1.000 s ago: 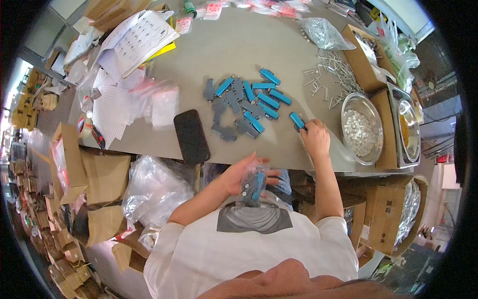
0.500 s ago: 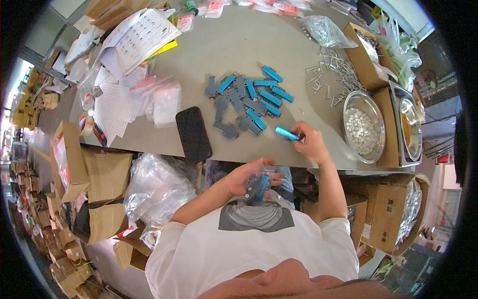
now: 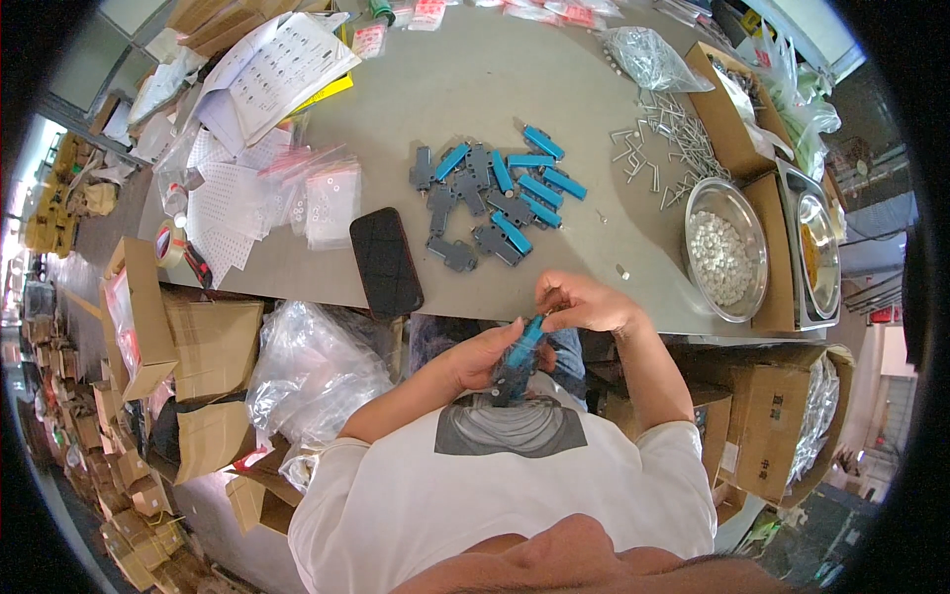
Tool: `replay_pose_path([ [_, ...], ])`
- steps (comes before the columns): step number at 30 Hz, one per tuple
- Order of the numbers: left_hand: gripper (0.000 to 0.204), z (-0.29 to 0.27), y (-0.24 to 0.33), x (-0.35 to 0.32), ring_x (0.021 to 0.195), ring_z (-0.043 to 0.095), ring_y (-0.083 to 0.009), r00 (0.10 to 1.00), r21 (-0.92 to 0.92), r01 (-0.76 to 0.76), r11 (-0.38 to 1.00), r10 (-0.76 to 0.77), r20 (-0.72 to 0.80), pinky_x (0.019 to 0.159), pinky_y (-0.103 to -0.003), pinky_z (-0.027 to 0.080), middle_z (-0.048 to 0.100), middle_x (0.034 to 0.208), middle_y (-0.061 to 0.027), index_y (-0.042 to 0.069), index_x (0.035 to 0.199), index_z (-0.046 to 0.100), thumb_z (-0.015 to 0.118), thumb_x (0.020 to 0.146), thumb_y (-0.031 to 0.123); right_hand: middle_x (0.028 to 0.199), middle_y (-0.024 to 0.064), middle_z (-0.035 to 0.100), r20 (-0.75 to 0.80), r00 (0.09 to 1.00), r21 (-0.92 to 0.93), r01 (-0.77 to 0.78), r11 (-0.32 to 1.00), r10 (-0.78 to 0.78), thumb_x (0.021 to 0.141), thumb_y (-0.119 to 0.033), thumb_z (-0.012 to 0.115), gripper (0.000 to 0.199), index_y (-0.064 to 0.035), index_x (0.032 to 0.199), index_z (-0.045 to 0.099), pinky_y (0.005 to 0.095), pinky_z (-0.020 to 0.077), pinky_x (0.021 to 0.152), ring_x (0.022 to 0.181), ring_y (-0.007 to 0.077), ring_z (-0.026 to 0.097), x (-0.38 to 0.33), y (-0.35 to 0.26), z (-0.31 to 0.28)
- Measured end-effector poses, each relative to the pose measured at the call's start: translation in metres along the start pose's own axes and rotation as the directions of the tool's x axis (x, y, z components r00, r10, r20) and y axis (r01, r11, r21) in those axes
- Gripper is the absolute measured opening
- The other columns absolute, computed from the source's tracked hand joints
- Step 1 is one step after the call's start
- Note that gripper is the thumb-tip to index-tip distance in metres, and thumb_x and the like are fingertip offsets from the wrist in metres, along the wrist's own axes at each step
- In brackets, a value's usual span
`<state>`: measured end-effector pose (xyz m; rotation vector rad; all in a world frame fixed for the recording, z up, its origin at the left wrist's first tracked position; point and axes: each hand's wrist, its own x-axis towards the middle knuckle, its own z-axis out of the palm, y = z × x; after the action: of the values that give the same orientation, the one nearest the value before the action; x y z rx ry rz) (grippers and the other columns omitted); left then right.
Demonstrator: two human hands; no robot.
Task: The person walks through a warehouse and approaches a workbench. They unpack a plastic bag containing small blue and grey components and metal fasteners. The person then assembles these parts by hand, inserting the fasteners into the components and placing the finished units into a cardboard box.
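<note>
A blue bar (image 3: 527, 335) sits tilted on a dark grey bracket (image 3: 509, 374), both held off the surface, just below the black phone (image 3: 386, 261) edge.

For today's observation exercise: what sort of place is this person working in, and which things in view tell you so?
Probably a small assembly or packing workshop. A pile of blue and grey plastic parts lies on the worktable, metal bowls hold small pieces, and cardboard boxes crowd the floor.

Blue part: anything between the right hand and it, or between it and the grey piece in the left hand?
Nothing visible. The right hand already pinches the blue part, which meets the grey piece held in the left hand, over the lap just off the table edge.
</note>
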<state>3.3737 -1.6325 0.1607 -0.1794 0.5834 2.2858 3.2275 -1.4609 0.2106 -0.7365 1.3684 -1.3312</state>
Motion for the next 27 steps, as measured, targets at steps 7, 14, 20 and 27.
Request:
replay_pose_path([
  [7,0.07,0.002,0.004,-0.003,0.104,0.06,-0.0255,1.0,-0.132,0.023,0.991,-0.021,0.017,0.079,-0.051,0.054,0.06,0.111,-0.0137,0.009,0.127,0.047,0.035,0.089,0.066,0.087,0.0093,0.066,0.059,0.998,-0.336,-0.007,0.942,0.029,0.077,-0.008,0.073,0.016,-0.0011,0.089,0.067,0.0305,0.049,0.07,0.079,0.0193,0.062,-0.001,-0.023,0.032],
  [14,0.042,0.021,0.015,-0.003,0.098,0.062,-0.02,0.989,0.14,-0.13,0.982,0.139,-0.058,0.08,-0.035,0.054,0.061,0.108,-0.0104,0.006,0.126,0.047,0.054,0.093,0.031,0.087,0.0073,0.065,-0.194,0.92,-0.663,0.133,0.737,-0.341,0.07,-0.012,0.076,0.014,-0.0071,0.082,0.068,0.0394,0.0449,0.08,0.09,0.028,0.06,-0.008,-0.016,0.047],
  [20,0.047,0.017,0.012,-0.007,0.093,0.059,-0.0117,0.924,0.451,-0.272,0.85,0.362,-0.126,0.079,-0.026,0.049,0.061,0.104,-0.0057,0.004,0.123,0.048,0.066,0.08,0.002,0.086,0.004,0.065,-0.285,0.805,-0.857,0.029,0.515,-0.52,0.069,-0.014,0.076,0.022,-0.0125,0.088,0.067,0.0403,0.0399,0.082,0.089,0.0259,0.059,-0.01,-0.035,0.052],
  [27,0.046,0.001,0.005,0.0,0.092,0.06,-0.0117,0.894,0.483,-0.346,0.804,0.439,-0.091,0.078,-0.026,0.049,0.062,0.103,-0.0061,0.004,0.123,0.049,0.062,0.079,0.0,0.088,0.003,0.065,-0.139,0.863,-0.871,0.127,0.475,-0.485,0.068,-0.011,0.077,0.025,-0.0117,0.091,0.067,0.0379,0.0417,0.081,0.089,0.0246,0.059,-0.012,-0.044,0.048],
])
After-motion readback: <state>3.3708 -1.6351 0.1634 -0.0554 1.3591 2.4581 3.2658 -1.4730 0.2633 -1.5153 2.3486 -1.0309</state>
